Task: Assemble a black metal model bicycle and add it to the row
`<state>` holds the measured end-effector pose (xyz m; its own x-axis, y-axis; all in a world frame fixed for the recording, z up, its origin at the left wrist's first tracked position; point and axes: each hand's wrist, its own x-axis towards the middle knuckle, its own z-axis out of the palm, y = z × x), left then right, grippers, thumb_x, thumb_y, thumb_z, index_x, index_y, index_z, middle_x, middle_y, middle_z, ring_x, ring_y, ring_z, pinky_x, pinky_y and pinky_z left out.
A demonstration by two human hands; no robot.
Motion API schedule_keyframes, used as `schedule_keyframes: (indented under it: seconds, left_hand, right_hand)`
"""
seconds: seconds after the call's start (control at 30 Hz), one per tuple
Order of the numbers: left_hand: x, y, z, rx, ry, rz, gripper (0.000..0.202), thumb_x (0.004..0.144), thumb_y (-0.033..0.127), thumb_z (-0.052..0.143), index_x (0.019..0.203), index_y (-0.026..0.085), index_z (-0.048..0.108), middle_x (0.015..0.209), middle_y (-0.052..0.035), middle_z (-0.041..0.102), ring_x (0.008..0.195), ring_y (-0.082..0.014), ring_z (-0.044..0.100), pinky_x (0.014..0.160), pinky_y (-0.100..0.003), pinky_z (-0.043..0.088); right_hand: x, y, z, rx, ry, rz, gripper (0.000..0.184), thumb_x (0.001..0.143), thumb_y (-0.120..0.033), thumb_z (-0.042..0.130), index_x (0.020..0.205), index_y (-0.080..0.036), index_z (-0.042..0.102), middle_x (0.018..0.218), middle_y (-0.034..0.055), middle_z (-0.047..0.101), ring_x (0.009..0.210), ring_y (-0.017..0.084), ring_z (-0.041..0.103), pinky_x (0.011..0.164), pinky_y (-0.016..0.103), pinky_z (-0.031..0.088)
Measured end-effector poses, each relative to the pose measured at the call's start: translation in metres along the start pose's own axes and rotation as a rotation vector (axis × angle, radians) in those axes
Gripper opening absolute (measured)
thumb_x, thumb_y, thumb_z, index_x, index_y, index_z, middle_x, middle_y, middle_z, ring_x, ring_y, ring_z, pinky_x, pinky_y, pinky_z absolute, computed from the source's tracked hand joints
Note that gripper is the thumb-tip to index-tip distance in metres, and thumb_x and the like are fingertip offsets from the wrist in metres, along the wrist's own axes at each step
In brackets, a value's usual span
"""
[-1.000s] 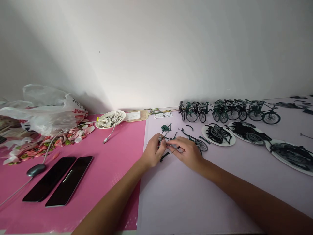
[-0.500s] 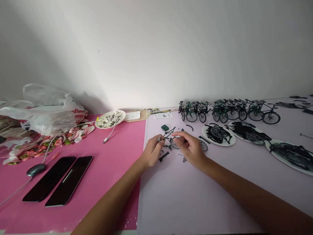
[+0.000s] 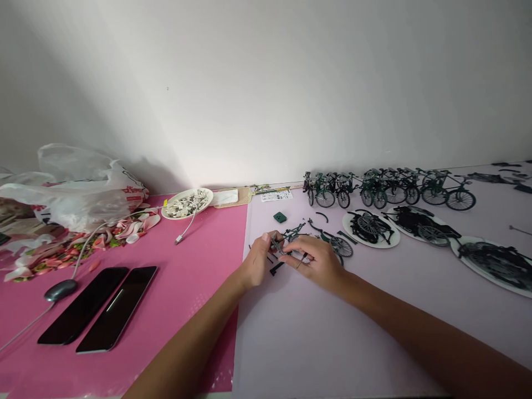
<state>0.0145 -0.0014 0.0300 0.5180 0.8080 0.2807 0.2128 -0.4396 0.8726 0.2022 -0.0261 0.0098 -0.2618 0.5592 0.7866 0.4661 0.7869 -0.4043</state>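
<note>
My left hand [image 3: 260,260] pinches a small dark green model bicycle frame [image 3: 291,233] at its near end, just right of the pink mat's edge. My right hand [image 3: 318,259] is closed beside it, fingers pinched on a thin dark rod-like piece [image 3: 302,259] and touching the frame. A loose spoked wheel with a curved mudguard [image 3: 338,245] lies just right of my hands. A small green block [image 3: 280,216] and a black strip [image 3: 276,268] lie near them on the pale lilac table [image 3: 332,332].
A row of finished green model bicycles [image 3: 386,191] stands at the back. White plates [image 3: 372,228] with black parts lie at right. On the pink mat [image 3: 187,288] are two dark phones [image 3: 100,307], a mouse [image 3: 61,289], a bowl [image 3: 187,202] and a plastic bag [image 3: 75,188].
My right hand moved back left to meet my left hand at the frame, holding a thin piece. The frame shifted slightly between my fingers.
</note>
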Motion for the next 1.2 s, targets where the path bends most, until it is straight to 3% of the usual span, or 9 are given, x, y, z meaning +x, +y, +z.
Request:
schedule_keyframes:
  seconds: [0.43, 0.67, 0.8, 1.0, 1.2]
  left_hand:
    - [-0.0008, -0.0013, 0.0016, 0.005, -0.024, -0.001, 0.075, 0.095, 0.078, -0.002, 0.083, 0.022, 0.047, 0.084, -0.0065, 0.051, 0.081, -0.0228, 0.042, 0.079, -0.039, 0.043]
    - [-0.0007, 0.0029, 0.0033, -0.002, -0.022, 0.026, 0.072, 0.095, 0.077, -0.001, 0.079, 0.023, 0.043, 0.08, -0.004, 0.045, 0.077, -0.0213, 0.038, 0.077, -0.039, 0.041]
    - [0.0001, 0.0014, 0.0014, 0.009, -0.018, 0.016, 0.065, 0.1, 0.068, 0.005, 0.081, 0.022, 0.046, 0.08, -0.0043, 0.048, 0.078, -0.0216, 0.042, 0.078, -0.039, 0.043]
    - [0.0011, 0.0045, -0.0016, 0.008, -0.031, -0.032, 0.032, 0.099, 0.041, 0.03, 0.082, 0.021, 0.048, 0.081, -0.0036, 0.053, 0.081, -0.0214, 0.049, 0.079, -0.038, 0.045]
    - [0.0011, 0.0057, -0.0013, 0.041, -0.031, -0.027, 0.031, 0.099, 0.039, 0.03, 0.082, 0.021, 0.049, 0.081, -0.0037, 0.055, 0.08, -0.0212, 0.051, 0.078, -0.037, 0.047]
  right_hand:
    - [-0.001, 0.0034, 0.0021, -0.005, 0.027, -0.016, 0.022, 0.1, -0.039, 0.068, 0.088, -0.021, 0.071, 0.07, 0.0005, 0.065, 0.057, 0.012, 0.054, 0.055, 0.024, 0.043]
    - [0.0003, 0.0023, -0.0006, 0.02, -0.008, 0.003, 0.022, 0.102, -0.039, 0.066, 0.088, -0.021, 0.071, 0.074, 0.0016, 0.068, 0.06, 0.013, 0.058, 0.057, 0.025, 0.044]
    - [0.0002, 0.0029, -0.0013, 0.021, -0.027, 0.014, 0.025, 0.103, -0.041, 0.064, 0.088, -0.021, 0.071, 0.074, 0.002, 0.069, 0.062, 0.014, 0.06, 0.059, 0.025, 0.046]
    - [0.0003, 0.004, -0.001, 0.047, -0.028, -0.001, 0.026, 0.104, -0.04, 0.061, 0.087, -0.021, 0.069, 0.075, 0.0022, 0.07, 0.065, 0.014, 0.061, 0.062, 0.025, 0.047]
    - [-0.0001, 0.0043, -0.0007, 0.036, -0.041, 0.001, 0.025, 0.103, -0.041, 0.063, 0.088, -0.022, 0.071, 0.076, 0.0026, 0.07, 0.066, 0.015, 0.062, 0.063, 0.026, 0.048]
